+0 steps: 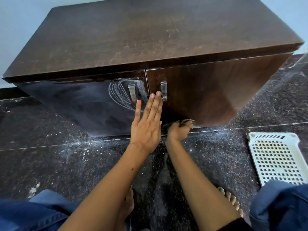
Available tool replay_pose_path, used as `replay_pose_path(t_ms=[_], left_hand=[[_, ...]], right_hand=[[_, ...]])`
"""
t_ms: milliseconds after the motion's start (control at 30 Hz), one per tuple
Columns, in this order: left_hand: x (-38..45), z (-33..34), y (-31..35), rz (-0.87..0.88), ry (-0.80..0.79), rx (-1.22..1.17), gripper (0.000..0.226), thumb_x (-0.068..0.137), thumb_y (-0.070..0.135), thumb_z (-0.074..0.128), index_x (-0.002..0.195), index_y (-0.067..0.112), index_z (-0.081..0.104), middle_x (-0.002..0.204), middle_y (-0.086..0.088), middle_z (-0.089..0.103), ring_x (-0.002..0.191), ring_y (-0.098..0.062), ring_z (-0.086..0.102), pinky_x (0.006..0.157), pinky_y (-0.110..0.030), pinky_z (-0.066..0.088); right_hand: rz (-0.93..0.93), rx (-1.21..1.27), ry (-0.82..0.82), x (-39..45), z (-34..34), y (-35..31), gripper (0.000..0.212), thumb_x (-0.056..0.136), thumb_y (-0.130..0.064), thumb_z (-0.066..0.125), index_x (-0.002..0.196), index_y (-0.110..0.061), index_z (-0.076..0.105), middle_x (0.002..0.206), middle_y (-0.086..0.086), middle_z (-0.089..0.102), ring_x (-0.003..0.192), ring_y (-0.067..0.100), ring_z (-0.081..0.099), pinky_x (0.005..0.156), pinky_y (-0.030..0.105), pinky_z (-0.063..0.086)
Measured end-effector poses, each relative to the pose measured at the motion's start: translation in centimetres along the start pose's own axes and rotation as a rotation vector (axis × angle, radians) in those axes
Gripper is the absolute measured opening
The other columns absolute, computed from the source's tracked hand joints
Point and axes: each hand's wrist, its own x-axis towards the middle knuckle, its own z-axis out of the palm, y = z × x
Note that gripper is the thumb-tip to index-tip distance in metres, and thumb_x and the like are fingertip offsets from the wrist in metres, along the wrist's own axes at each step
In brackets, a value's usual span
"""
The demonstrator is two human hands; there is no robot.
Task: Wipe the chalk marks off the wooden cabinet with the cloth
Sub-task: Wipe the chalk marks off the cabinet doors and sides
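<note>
So I'm mid-wipe on the wooden cabinet point(150, 47). My left hand point(146, 124) lies flat, fingers straight, against the doors right at the seam, between the two metal handles point(164, 91). My right hand point(177, 130) clutches the dark cloth point(185, 122), bunched at the right door's bottom edge by the floor. The chalk marks point(120, 94) are still scribbled on the left door around its handle, so I reckon next I carry the cloth up and across to them.

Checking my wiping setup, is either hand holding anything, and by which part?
The right hand grips a bunched dark cloth low on the cabinet's right door; which part cannot be told. The left hand lies flat, holding nothing.
</note>
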Motion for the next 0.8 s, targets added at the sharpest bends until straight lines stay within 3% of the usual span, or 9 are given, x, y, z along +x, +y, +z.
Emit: replay_pose_path(t_ms=[67, 100, 167, 233, 400, 500, 633, 733, 800], left_hand=[[0.0, 0.0, 0.1, -0.003, -0.009, -0.005, 0.067, 0.098, 0.03, 0.026, 0.147, 0.002, -0.01, 0.153, -0.01, -0.022, 0.144, -0.023, -0.013, 0.113, -0.048, -0.018], [0.0, -0.1, 0.1, -0.002, -0.012, -0.009, 0.067, 0.098, 0.03, 0.027, 0.147, 0.002, -0.009, 0.153, -0.01, -0.021, 0.144, -0.023, -0.013, 0.113, -0.048, -0.018], [0.0, -0.2, -0.1, -0.001, -0.017, -0.025, 0.066, 0.098, 0.029, 0.028, 0.148, 0.003, -0.008, 0.154, -0.009, -0.021, 0.144, -0.022, -0.012, 0.112, -0.048, -0.019], [0.0, -0.3, -0.1, 0.0, -0.021, -0.034, 0.066, 0.098, 0.028, 0.028, 0.148, 0.003, -0.007, 0.154, -0.008, -0.021, 0.145, -0.021, -0.012, 0.112, -0.048, -0.019], [0.0, -0.4, 0.1, -0.015, -0.031, -0.035, 0.066, 0.099, 0.029, 0.024, 0.148, 0.003, -0.011, 0.154, -0.009, -0.022, 0.145, -0.022, -0.013, 0.112, -0.049, -0.02], [0.0, -0.4, 0.3, -0.019, -0.035, -0.035, 0.065, 0.099, 0.03, 0.022, 0.148, 0.003, -0.009, 0.155, -0.009, -0.018, 0.145, -0.022, -0.011, 0.112, -0.05, -0.018], [0.0, -0.3, 0.2, -0.021, -0.032, -0.049, 0.064, 0.098, 0.029, 0.021, 0.148, 0.003, -0.009, 0.155, -0.008, -0.018, 0.145, -0.022, -0.011, 0.113, -0.049, -0.017], [0.0, -0.2, 0.2, -0.023, -0.037, -0.065, 0.065, 0.099, 0.029, 0.022, 0.148, 0.003, -0.011, 0.155, -0.008, -0.021, 0.145, -0.021, -0.014, 0.112, -0.048, -0.02], [0.1, -0.2, 0.4, -0.031, -0.039, -0.081, 0.065, 0.099, 0.029, 0.023, 0.148, 0.003, -0.011, 0.155, -0.008, -0.021, 0.145, -0.022, -0.014, 0.112, -0.048, -0.02]], right_hand=[[0.043, -0.029, -0.08, -0.4, 0.2, 1.2, 0.053, 0.092, -0.006, 0.045, 0.143, -0.008, 0.035, 0.144, 0.01, 0.043, 0.127, 0.027, 0.047, 0.103, 0.039, 0.042], [0.141, 0.025, -0.108, -0.1, -0.1, 1.4, 0.047, 0.092, -0.005, 0.044, 0.139, -0.008, 0.04, 0.136, 0.009, 0.05, 0.114, 0.027, 0.055, 0.089, 0.037, 0.051], [0.327, 0.169, -0.121, 1.2, -1.2, 0.7, 0.035, 0.092, -0.001, 0.04, 0.125, -0.004, 0.05, 0.115, 0.012, 0.06, 0.086, 0.023, 0.059, 0.068, 0.032, 0.052], [0.361, 0.186, -0.073, 3.3, -2.6, -0.1, 0.034, 0.09, 0.0, 0.038, 0.121, -0.002, 0.052, 0.109, 0.015, 0.061, 0.084, 0.026, 0.059, 0.072, 0.035, 0.052], [0.153, 0.017, 0.024, 3.8, -2.8, 0.2, 0.047, 0.088, -0.001, 0.042, 0.135, -0.008, 0.045, 0.127, 0.015, 0.057, 0.11, 0.031, 0.058, 0.094, 0.036, 0.049], [0.198, -0.028, -0.062, 3.0, -2.3, 1.7, 0.036, 0.089, -0.003, 0.043, 0.123, -0.008, 0.053, 0.119, 0.016, 0.06, 0.098, 0.028, 0.06, 0.083, 0.03, 0.048], [0.345, 0.053, -0.104, 5.2, -3.5, 0.9, 0.017, 0.089, 0.0, 0.038, 0.089, -0.01, 0.051, 0.099, 0.017, 0.062, 0.078, 0.025, 0.058, 0.069, 0.037, 0.053], [0.3, 0.071, 0.005, 7.3, -4.9, -0.4, 0.024, 0.088, -0.001, 0.034, 0.099, -0.007, 0.054, 0.087, 0.012, 0.061, 0.063, 0.022, 0.058, 0.049, 0.028, 0.05], [0.214, 0.036, 0.034, 7.2, -4.9, -0.4, 0.031, 0.088, -0.001, 0.037, 0.113, -0.005, 0.055, 0.099, 0.016, 0.065, 0.077, 0.03, 0.065, 0.065, 0.037, 0.056]])
